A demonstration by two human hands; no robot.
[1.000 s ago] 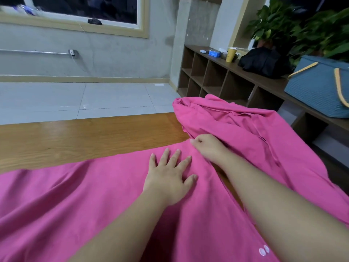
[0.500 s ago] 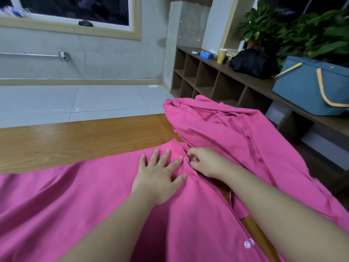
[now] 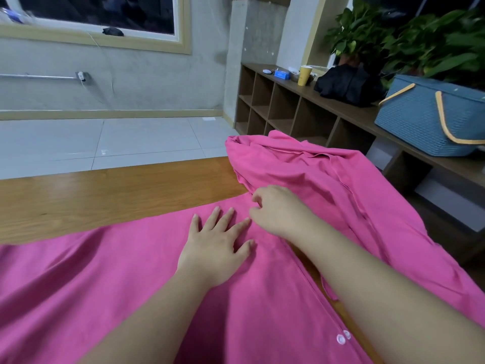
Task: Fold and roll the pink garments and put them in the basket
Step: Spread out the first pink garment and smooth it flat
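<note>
The pink garment (image 3: 105,271) covers the counter (image 3: 105,190) at lower frame. The left hand (image 3: 217,245) presses it, fingers spread. The right hand (image 3: 278,208), fingers curled, sits at its bunched part; a pinch cannot be told.

table (image 3: 105,190) far-left bare | bunched garment (image 3: 301,169) blocks right

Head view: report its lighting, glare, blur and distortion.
Head view: dim indoor light and a dark window; soft glare on the wooden table; wide-angle bending tilts the shelf unit; the plants at the right edge look smeared; the left hand and pink garment stay fairly sharp.
</note>
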